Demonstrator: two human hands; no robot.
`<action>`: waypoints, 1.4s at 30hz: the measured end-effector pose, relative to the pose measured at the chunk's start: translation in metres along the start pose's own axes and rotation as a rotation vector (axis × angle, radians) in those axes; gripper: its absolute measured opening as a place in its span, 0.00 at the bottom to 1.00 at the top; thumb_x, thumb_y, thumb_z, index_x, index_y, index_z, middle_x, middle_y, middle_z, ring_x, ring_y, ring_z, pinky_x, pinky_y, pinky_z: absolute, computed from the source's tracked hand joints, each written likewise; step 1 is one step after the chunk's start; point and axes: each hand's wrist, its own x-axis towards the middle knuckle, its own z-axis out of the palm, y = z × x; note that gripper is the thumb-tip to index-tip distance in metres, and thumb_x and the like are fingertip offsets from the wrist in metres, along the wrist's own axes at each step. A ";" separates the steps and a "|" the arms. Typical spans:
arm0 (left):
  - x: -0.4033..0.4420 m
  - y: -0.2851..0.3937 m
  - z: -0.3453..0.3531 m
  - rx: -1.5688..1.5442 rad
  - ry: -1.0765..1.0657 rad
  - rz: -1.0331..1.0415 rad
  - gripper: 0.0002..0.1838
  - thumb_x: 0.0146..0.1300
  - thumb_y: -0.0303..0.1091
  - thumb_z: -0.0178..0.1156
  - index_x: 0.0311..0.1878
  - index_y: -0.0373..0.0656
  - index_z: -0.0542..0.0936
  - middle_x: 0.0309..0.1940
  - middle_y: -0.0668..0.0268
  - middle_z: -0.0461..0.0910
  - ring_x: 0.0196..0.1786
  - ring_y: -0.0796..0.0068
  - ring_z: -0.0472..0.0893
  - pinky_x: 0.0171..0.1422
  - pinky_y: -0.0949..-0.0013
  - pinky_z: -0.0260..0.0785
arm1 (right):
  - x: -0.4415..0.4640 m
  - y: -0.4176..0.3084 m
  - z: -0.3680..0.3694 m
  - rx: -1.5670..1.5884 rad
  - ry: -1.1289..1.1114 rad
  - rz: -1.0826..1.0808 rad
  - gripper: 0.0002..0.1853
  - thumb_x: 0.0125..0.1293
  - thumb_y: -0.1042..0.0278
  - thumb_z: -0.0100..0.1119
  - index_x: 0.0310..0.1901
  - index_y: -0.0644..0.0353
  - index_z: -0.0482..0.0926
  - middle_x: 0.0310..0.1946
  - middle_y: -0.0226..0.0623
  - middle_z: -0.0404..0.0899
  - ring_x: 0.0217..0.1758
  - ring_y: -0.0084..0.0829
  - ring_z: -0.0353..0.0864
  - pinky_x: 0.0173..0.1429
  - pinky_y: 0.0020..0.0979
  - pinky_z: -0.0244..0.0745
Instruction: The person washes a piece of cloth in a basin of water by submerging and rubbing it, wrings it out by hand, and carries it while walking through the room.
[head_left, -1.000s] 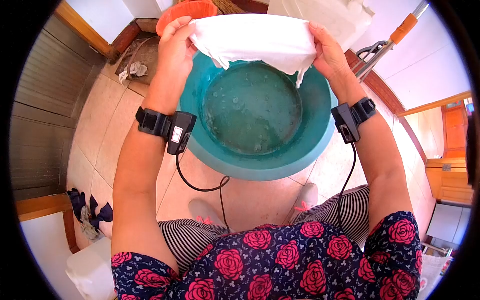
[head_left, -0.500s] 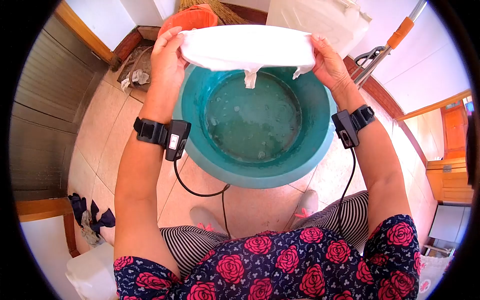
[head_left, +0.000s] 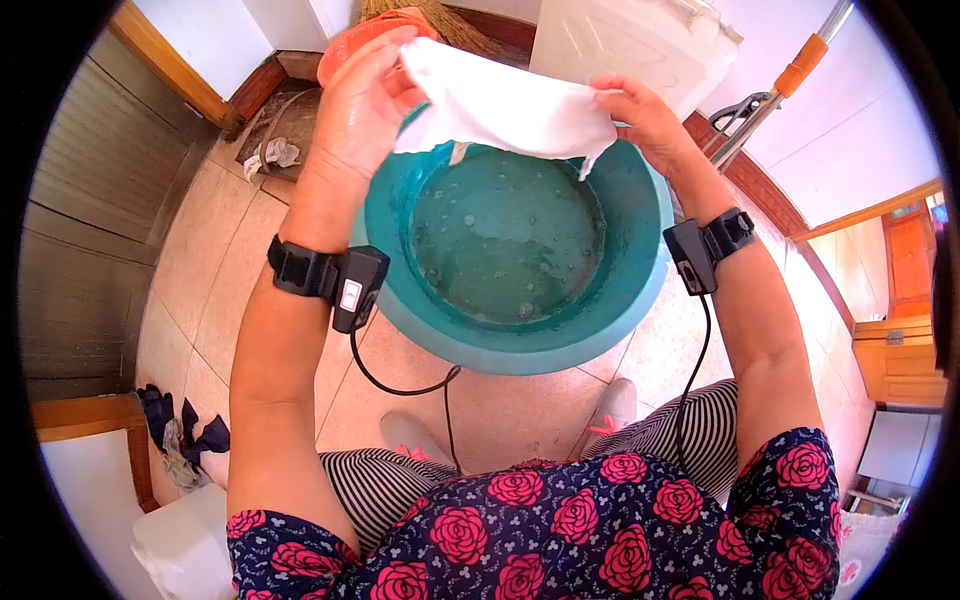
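Note:
A white cloth [head_left: 510, 103] is stretched between my two hands over the far side of a large teal basin [head_left: 520, 357]. My left hand [head_left: 365, 105] pinches its left end near the top, fingers curled. The right end is held by my right hand [head_left: 645, 120], between thumb and fingers, a little lower than the left. Small tips of the cloth hang down towards the basin. Below, greenish water [head_left: 505, 235] with a few bubbles lies in the basin.
Behind the basin are an orange bucket [head_left: 345, 45], a straw broom [head_left: 450, 27] and a pale plastic container [head_left: 630, 50]. A metal pole [head_left: 760, 115] leans at the right. Dark cloths [head_left: 205, 432] lie on the left floor. A cable [head_left: 400, 379] hangs from my left wrist.
The cloth was level and stretched wide; now it slants down to the right and sags. My left hand has moved up and inward, my right hand slightly inward and down.

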 end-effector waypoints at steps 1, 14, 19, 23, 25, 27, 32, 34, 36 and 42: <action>-0.003 0.001 0.011 -0.032 -0.059 -0.017 0.18 0.61 0.33 0.52 0.52 0.34 0.70 0.42 0.60 0.76 0.44 0.72 0.76 0.47 0.71 0.71 | 0.001 0.001 0.001 -0.142 -0.016 -0.055 0.16 0.59 0.60 0.56 0.47 0.57 0.72 0.41 0.32 0.74 0.47 0.25 0.71 0.51 0.27 0.66; -0.009 -0.027 0.043 0.364 -0.273 -0.014 0.21 0.59 0.32 0.55 0.55 0.34 0.67 0.48 0.63 0.72 0.48 0.78 0.73 0.50 0.75 0.67 | -0.016 -0.043 0.057 -0.119 -0.246 -0.193 0.15 0.59 0.63 0.56 0.46 0.61 0.74 0.38 0.31 0.77 0.45 0.20 0.74 0.51 0.21 0.66; -0.006 -0.041 0.020 0.992 -0.246 0.224 0.12 0.57 0.32 0.58 0.43 0.39 0.72 0.37 0.71 0.73 0.40 0.84 0.71 0.44 0.79 0.65 | -0.027 -0.060 0.059 0.172 -0.300 -0.162 0.10 0.59 0.67 0.57 0.39 0.62 0.76 0.30 0.28 0.78 0.32 0.18 0.76 0.37 0.21 0.71; -0.003 -0.043 0.017 0.588 -0.211 0.111 0.13 0.55 0.36 0.61 0.41 0.40 0.73 0.32 0.72 0.72 0.36 0.84 0.71 0.40 0.79 0.65 | -0.026 -0.062 0.059 0.279 -0.250 -0.171 0.09 0.60 0.66 0.56 0.39 0.61 0.76 0.30 0.30 0.78 0.32 0.20 0.77 0.38 0.22 0.73; -0.009 -0.037 0.023 0.365 -0.206 -0.088 0.13 0.56 0.37 0.60 0.40 0.41 0.73 0.32 0.73 0.72 0.35 0.86 0.70 0.39 0.80 0.65 | -0.022 -0.059 0.054 0.350 -0.235 -0.131 0.09 0.60 0.66 0.55 0.39 0.61 0.76 0.30 0.31 0.78 0.32 0.21 0.77 0.39 0.23 0.74; -0.012 -0.036 0.028 0.441 -0.237 -0.103 0.13 0.56 0.38 0.60 0.40 0.42 0.73 0.32 0.74 0.72 0.35 0.88 0.70 0.38 0.80 0.64 | -0.018 -0.057 0.050 0.435 -0.219 -0.109 0.09 0.60 0.66 0.55 0.39 0.62 0.76 0.31 0.32 0.77 0.33 0.22 0.77 0.39 0.24 0.75; -0.015 -0.036 0.005 0.696 -0.343 -0.219 0.13 0.57 0.39 0.59 0.41 0.42 0.73 0.31 0.74 0.73 0.34 0.88 0.71 0.40 0.82 0.63 | -0.011 -0.052 0.038 0.608 -0.146 -0.070 0.09 0.59 0.68 0.57 0.39 0.63 0.75 0.33 0.34 0.78 0.35 0.26 0.78 0.43 0.28 0.76; -0.014 -0.031 -0.005 0.772 -0.351 -0.227 0.14 0.57 0.40 0.59 0.42 0.42 0.74 0.31 0.74 0.74 0.35 0.87 0.71 0.41 0.82 0.63 | -0.011 -0.048 0.036 0.626 -0.142 -0.022 0.10 0.58 0.68 0.58 0.39 0.64 0.75 0.34 0.36 0.78 0.36 0.27 0.79 0.44 0.29 0.76; -0.014 -0.028 -0.009 0.803 -0.364 -0.234 0.16 0.56 0.42 0.60 0.42 0.42 0.74 0.31 0.74 0.74 0.35 0.87 0.71 0.40 0.82 0.63 | -0.009 -0.040 0.031 0.655 -0.138 0.012 0.10 0.57 0.68 0.59 0.39 0.64 0.76 0.35 0.37 0.78 0.37 0.28 0.79 0.45 0.30 0.76; -0.018 -0.025 -0.013 0.951 -0.413 -0.277 0.19 0.54 0.44 0.62 0.42 0.39 0.74 0.29 0.72 0.73 0.33 0.85 0.70 0.39 0.78 0.64 | 0.004 -0.034 0.008 0.785 -0.084 0.080 0.12 0.56 0.67 0.61 0.40 0.64 0.76 0.35 0.39 0.79 0.38 0.30 0.79 0.46 0.32 0.77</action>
